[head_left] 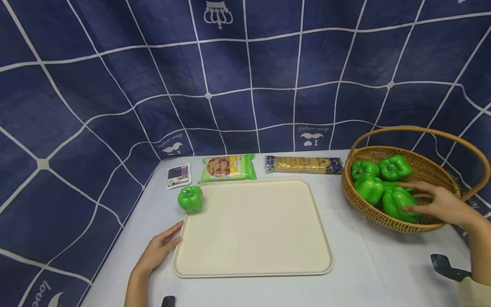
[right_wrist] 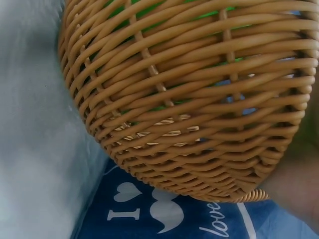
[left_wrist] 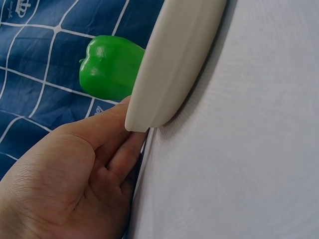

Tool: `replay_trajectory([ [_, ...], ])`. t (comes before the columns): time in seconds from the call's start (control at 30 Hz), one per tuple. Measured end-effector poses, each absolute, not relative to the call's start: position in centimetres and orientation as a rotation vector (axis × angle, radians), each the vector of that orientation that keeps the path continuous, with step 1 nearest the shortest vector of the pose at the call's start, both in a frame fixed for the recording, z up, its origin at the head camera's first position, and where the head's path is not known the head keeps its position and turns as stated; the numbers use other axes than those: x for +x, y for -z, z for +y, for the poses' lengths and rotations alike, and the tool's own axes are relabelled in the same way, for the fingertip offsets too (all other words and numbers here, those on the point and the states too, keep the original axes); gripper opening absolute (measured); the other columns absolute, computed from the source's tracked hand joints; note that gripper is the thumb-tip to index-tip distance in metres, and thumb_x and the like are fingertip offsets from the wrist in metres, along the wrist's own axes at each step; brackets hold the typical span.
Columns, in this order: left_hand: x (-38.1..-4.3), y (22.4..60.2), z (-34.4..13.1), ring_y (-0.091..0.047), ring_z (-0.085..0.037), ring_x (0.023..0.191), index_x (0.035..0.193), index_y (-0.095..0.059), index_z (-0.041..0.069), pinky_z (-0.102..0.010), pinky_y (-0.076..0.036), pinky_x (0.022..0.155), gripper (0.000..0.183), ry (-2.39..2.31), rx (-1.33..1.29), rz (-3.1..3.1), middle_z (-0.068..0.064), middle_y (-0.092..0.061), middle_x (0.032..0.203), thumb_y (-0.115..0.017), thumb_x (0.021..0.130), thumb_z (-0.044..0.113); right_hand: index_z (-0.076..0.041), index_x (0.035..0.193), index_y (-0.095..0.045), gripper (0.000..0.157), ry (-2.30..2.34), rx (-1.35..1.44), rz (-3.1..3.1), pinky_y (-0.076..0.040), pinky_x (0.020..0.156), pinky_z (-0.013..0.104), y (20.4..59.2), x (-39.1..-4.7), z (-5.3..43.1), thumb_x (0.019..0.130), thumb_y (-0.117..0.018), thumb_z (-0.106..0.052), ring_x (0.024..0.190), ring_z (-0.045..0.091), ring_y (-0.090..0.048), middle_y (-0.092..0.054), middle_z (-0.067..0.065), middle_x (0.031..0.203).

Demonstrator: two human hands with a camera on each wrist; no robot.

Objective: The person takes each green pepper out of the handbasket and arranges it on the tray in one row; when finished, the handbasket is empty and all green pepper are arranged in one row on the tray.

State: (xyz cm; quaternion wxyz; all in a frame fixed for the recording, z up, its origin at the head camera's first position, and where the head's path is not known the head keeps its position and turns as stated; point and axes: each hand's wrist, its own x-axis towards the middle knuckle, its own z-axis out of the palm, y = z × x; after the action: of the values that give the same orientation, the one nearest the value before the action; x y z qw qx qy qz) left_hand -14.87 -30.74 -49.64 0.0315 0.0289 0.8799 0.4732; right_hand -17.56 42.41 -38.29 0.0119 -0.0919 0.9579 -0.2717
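Observation:
In the head view my left hand point(head_left: 157, 251) lies at the left edge of a cream rectangular tray point(head_left: 249, 230). Its thumb and fingers reach the tray's side, shown close up in the left wrist view. One green bell pepper point(head_left: 190, 199) sits by the tray's far left corner. At the right, my right hand point(head_left: 445, 204) reaches into a wicker basket point(head_left: 383, 217), thumb and fingers around a green bell pepper point(head_left: 399, 204). Several more green peppers point(head_left: 395, 167) lie in there. The right wrist view shows mostly the basket's woven side point(right_wrist: 189, 99), with the fingers hidden.
Behind the tray lie a small dark-labelled packet point(head_left: 179, 175), a green food bag point(head_left: 229, 167) and a long yellow-and-blue pack point(head_left: 304, 164). The basket's handle point(head_left: 418, 128) arches over its opening. A dark blue checked curtain point(head_left: 268, 76) hangs behind the white table point(head_left: 356, 264).

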Motion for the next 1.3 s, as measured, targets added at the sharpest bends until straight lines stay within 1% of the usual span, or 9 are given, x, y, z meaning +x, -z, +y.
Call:
replay_trajectory([
  [0.3, -14.8, 49.5, -30.7, -0.035, -0.025, 0.13, 0.136, -0.047, 0.014, -0.039, -0.027, 0.105, 0.055, -1.465, 0.08, 2.7, -0.007, -0.043, 0.14, -0.061, 0.087, 0.035, -0.011, 0.139, -0.041, 0.076, 0.988, -0.302, 3.143, -0.03, 0.08, 0.073, 36.8, -17.8, 41.7, 0.074, -0.079, -0.02, 0.111, 0.053, -0.035, -0.034, 0.03, 0.135],
  [0.4, -14.8, 49.5, -30.7, -0.035, -0.025, 0.131, 0.136, -0.047, 0.014, -0.039, -0.027, 0.106, 0.055, -1.464, 0.069, 2.696, -0.007, -0.043, 0.14, -0.061, 0.087, 0.035, -0.011, 0.139, -0.041, 0.076, 1.023, -0.316, 3.199, -0.022, 0.086, 0.075, 36.3, -18.2, 41.2, 0.074, -0.079, -0.016, 0.117, 0.054, -0.03, -0.034, 0.029, 0.136],
  [0.73, -14.8, 49.6, -30.8, -0.035, -0.026, 0.13, 0.135, -0.048, 0.014, -0.041, -0.027, 0.105, 0.055, -1.455, 0.073, 2.714, -0.007, -0.043, 0.139, -0.062, 0.087, 0.035, -0.009, 0.142, -0.037, 0.075, 1.035, -0.212, 3.335, -0.02, 0.089, 0.076, 35.7, -19.2, 39.6, 0.078, -0.075, -0.02, 0.125, 0.056, -0.022, -0.026, 0.027, 0.143],
  [0.83, -14.8, 49.6, -30.8, -0.035, -0.027, 0.13, 0.135, -0.048, 0.014, -0.041, -0.027, 0.105, 0.054, -1.446, 0.08, 2.725, -0.007, -0.043, 0.139, -0.062, 0.087, 0.035, -0.007, 0.141, -0.038, 0.073, 1.059, -0.215, 3.363, -0.02, 0.093, 0.073, 36.0, -19.4, 39.4, 0.079, -0.074, -0.021, 0.128, 0.054, -0.02, -0.026, 0.027, 0.144],
  [0.9, -14.7, 49.6, -30.9, -0.035, -0.027, 0.13, 0.135, -0.048, 0.014, -0.041, -0.027, 0.105, 0.054, -1.442, 0.083, 2.73, -0.007, -0.044, 0.139, -0.062, 0.087, 0.035, -0.007, 0.139, -0.041, 0.071, 1.067, -0.211, 3.391, -0.025, 0.102, 0.061, 36.3, -19.6, 39.3, 0.079, -0.075, -0.021, 0.129, 0.049, -0.025, -0.031, 0.025, 0.143],
  [0.93, -14.8, 49.6, -30.9, -0.035, -0.027, 0.13, 0.135, -0.048, 0.015, -0.041, -0.027, 0.105, 0.054, -1.441, 0.084, 2.731, -0.006, -0.044, 0.139, -0.062, 0.087, 0.035, -0.007, 0.138, -0.042, 0.07, 1.07, -0.207, 3.398, -0.029, 0.103, 0.052, 36.3, -19.7, 39.2, 0.078, -0.075, -0.022, 0.127, 0.049, -0.027, -0.033, 0.025, 0.141],
  [1.0, -14.8, 49.6, -30.9, -0.036, -0.026, 0.13, 0.135, -0.048, 0.015, -0.041, -0.027, 0.105, 0.054, -1.439, 0.084, 2.733, -0.006, -0.044, 0.139, -0.062, 0.087, 0.036, -0.007, 0.137, -0.044, 0.069, 1.073, -0.19, 3.401, -0.036, 0.092, 0.041, 36.4, -19.8, 39.2, 0.078, -0.075, -0.023, 0.123, 0.048, -0.033, -0.037, 0.025, 0.138],
  [1.13, -14.8, 49.7, -30.9, -0.036, -0.025, 0.13, 0.135, -0.049, 0.015, -0.04, -0.028, 0.105, 0.054, -1.454, 0.094, 2.726, -0.006, -0.044, 0.139, -0.062, 0.087, 0.036, -0.009, 0.138, -0.044, 0.067, 1.045, -0.17, 3.368, -0.035, 0.068, 0.035, 36.5, -19.9, 39.3, 0.08, -0.073, -0.026, 0.111, 0.048, -0.04, -0.038, 0.027, 0.136],
  [1.3, -14.9, 49.7, -30.8, -0.037, -0.025, 0.129, 0.135, -0.049, 0.014, -0.04, -0.028, 0.104, 0.054, -1.457, 0.107, 2.73, -0.006, -0.044, 0.139, -0.062, 0.087, 0.035, -0.01, 0.134, -0.048, 0.058, 1.031, -0.206, 3.338, -0.037, 0.071, 0.045, 37.0, -20.0, 39.1, 0.083, -0.07, -0.026, 0.108, 0.047, -0.042, -0.04, 0.026, 0.135],
])
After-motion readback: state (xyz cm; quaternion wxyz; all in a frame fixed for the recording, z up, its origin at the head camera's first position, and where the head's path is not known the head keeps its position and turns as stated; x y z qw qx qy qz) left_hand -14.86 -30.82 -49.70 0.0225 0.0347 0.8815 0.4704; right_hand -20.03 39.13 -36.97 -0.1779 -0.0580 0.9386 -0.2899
